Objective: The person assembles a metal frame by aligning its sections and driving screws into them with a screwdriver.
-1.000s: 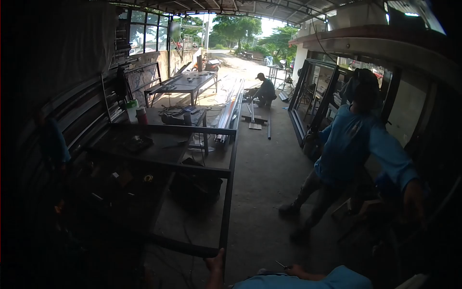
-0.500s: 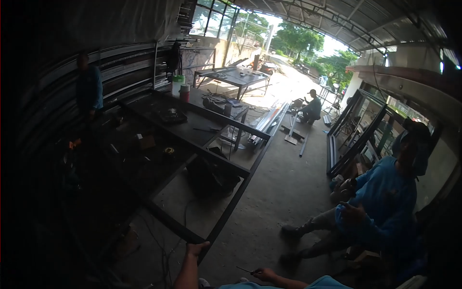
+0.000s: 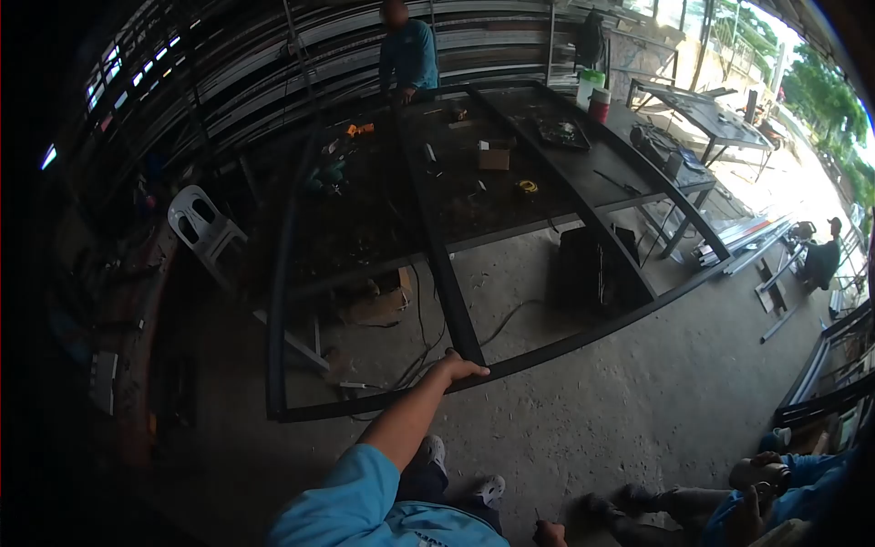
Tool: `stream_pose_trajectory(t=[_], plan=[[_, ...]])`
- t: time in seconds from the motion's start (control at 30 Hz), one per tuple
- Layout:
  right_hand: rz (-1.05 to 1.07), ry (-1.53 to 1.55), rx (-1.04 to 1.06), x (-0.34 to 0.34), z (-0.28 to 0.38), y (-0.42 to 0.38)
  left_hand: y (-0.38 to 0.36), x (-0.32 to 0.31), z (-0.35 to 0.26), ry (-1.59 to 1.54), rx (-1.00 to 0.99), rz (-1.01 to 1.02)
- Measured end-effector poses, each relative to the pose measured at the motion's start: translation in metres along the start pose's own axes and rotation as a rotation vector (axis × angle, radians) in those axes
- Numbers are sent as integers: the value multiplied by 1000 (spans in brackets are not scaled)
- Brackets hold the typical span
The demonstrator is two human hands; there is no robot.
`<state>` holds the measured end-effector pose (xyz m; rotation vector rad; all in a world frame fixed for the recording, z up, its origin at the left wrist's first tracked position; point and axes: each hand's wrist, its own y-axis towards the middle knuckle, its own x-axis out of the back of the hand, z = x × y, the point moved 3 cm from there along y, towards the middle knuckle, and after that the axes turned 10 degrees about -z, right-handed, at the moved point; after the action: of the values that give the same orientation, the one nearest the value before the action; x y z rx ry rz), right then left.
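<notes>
A large dark metal frame (image 3: 547, 351) with crossbars lies over a work table (image 3: 365, 219) and juts out past its near edge. My left hand (image 3: 463, 367) grips the near rail where a crossbar meets it, thumb lying along the top. At the bottom edge, my right hand (image 3: 550, 534) is closed, partly cut off by the picture. A thin shaft, like a screwdriver's, sticks up from it; its handle is hidden in the fist. Beneath my left arm, my shoes (image 3: 490, 490) stand on the concrete floor.
On the table are a small cardboard box (image 3: 494, 156), a yellow tape roll (image 3: 526, 187), an orange tool (image 3: 360, 130) and a black tray (image 3: 563, 135). One person (image 3: 410, 59) stands at the far side; another (image 3: 775, 501) sits lower right. A white chair (image 3: 205, 223) stands left. Cables (image 3: 421, 342) cross the floor.
My view has swung left and down, showing the whole frame and the chair. My left hand stays on the near rail, now at a crossbar joint. My right hand has shifted to the picture's bottom edge.
</notes>
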<state>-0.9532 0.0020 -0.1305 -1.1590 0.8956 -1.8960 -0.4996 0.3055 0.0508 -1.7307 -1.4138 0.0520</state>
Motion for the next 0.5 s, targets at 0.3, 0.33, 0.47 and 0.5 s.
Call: stream_pose_trajectory(t=[0.3, 0.33, 0.47, 0.5], plan=[[336, 529, 503, -105, 187, -83, -24, -9, -36, 189, 178, -638], [330, 564, 534, -109, 203, -101, -27, -8, -41, 139, 225, -703], [277, 632, 541, -110, 218, -140, -23, -21, -42, 300, 120, -779], [268, 641, 483, -110, 216, -140, -21, -21, -41, 328, 102, -782]])
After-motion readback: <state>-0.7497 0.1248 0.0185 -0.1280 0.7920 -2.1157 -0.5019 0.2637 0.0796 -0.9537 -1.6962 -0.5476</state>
